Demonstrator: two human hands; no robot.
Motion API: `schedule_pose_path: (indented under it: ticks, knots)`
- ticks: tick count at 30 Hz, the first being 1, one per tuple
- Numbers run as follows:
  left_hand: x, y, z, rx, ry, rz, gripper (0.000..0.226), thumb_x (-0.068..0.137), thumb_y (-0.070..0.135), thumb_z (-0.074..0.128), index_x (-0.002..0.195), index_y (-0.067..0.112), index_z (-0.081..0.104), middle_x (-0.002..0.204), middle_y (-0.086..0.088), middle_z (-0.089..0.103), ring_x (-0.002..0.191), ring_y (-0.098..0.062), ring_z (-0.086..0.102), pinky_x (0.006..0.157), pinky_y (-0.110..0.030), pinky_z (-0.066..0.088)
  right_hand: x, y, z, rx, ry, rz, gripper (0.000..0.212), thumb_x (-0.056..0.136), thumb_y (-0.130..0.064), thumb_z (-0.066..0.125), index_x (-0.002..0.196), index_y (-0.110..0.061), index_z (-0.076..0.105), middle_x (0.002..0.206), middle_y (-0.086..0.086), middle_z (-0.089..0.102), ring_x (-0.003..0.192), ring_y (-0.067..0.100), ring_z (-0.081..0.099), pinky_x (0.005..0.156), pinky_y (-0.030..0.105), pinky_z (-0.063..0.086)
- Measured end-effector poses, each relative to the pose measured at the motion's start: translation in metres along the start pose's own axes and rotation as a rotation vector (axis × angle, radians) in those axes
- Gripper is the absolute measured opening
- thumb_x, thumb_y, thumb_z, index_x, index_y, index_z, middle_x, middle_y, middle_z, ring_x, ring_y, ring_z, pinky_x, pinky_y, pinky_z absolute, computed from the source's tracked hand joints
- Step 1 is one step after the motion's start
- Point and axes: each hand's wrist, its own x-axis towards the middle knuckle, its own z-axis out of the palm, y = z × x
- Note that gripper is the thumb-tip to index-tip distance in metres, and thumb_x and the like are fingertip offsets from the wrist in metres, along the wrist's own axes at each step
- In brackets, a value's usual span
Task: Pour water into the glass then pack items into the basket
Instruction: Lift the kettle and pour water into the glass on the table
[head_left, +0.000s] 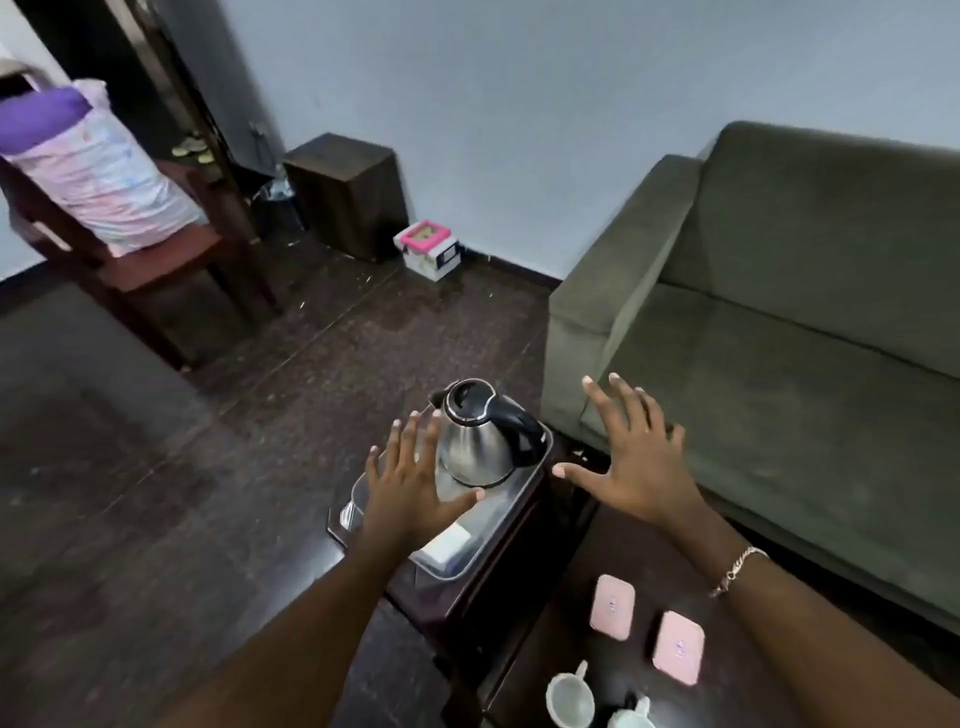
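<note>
A steel kettle (480, 441) with a black lid and handle stands in a clear tray-like basket (470, 558) on a dark wooden side table. My left hand (408, 488) hovers flat over the basket, fingers spread, just left of the kettle and holding nothing. My right hand (631, 457) is raised to the right of the kettle, fingers spread and empty, a bracelet on its wrist. A white packet (447, 540) lies in the basket near my left wrist. A glass edge (349, 512) peeks out at the basket's left, mostly hidden by my hand.
Two pink coasters (613, 605) (678, 647) and two white cups (569, 699) (631, 717) sit on the lower dark table at the bottom right. A green sofa (779, 338) fills the right. A chair with a bag (98, 176), a dark box (348, 192) and a small carton (428, 249) stand farther back.
</note>
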Motion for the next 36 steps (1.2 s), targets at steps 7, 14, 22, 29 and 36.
schedule_pose_path:
  ticks: [7, 14, 22, 29, 36]
  knots:
    - [0.01, -0.065, 0.092, -0.334, -0.044, -0.411, 0.129, 0.065, 0.076, 0.077, 0.16, 0.016, 0.014, 0.163, -0.012, 0.031, 0.148, -0.033, 0.035, 0.117, -0.055, 0.035, 0.034, -0.012, 0.097, 0.3, -0.07, -0.063, 0.1, 0.075, -0.077, 0.062, 0.158, -0.039, 0.021, 0.159, -0.003, 0.036, 0.146, 0.022, 0.035, 0.115, 0.054, 0.037]
    - [0.048, -0.095, 0.146, -0.632, 0.01, -0.481, 0.094, 0.065, 0.039, 0.095, 0.14, 0.014, 0.045, 0.135, -0.007, 0.055, 0.123, -0.027, 0.058, 0.103, -0.048, 0.051, 0.084, -0.007, 0.14, 0.454, -0.068, -0.03, 0.082, 0.076, -0.061, 0.078, 0.145, -0.029, 0.046, 0.13, -0.009, 0.056, 0.123, 0.013, 0.056, 0.104, 0.033, 0.045]
    - [0.068, -0.091, 0.17, -0.749, 0.156, -0.518, 0.075, 0.066, 0.023, 0.094, 0.125, 0.022, 0.048, 0.116, 0.0, 0.062, 0.099, -0.017, 0.063, 0.089, -0.032, 0.053, 0.13, 0.001, 0.16, 0.557, -0.306, 0.121, 0.058, 0.056, -0.063, 0.084, 0.083, -0.015, 0.065, 0.067, -0.007, 0.064, 0.061, 0.009, 0.059, 0.061, 0.03, 0.044]
    - [0.063, -0.099, 0.176, -0.729, 0.168, -0.494, 0.073, 0.068, 0.021, 0.091, 0.125, 0.024, 0.046, 0.112, 0.003, 0.061, 0.096, -0.017, 0.064, 0.083, -0.025, 0.047, 0.132, 0.001, 0.175, 0.733, -0.442, 0.169, 0.022, 0.065, -0.022, 0.085, 0.061, -0.016, 0.064, 0.053, -0.002, 0.066, 0.047, 0.008, 0.054, 0.052, 0.025, 0.04]
    - [0.056, -0.102, 0.157, -0.702, 0.178, -0.437, 0.069, 0.067, 0.025, 0.09, 0.116, 0.035, 0.043, 0.102, 0.012, 0.062, 0.088, -0.011, 0.064, 0.073, -0.018, 0.047, 0.108, -0.02, 0.16, 0.842, -0.23, 0.224, 0.023, 0.059, -0.018, 0.066, 0.055, -0.015, 0.044, 0.052, -0.005, 0.042, 0.05, 0.01, 0.04, 0.047, 0.026, 0.03]
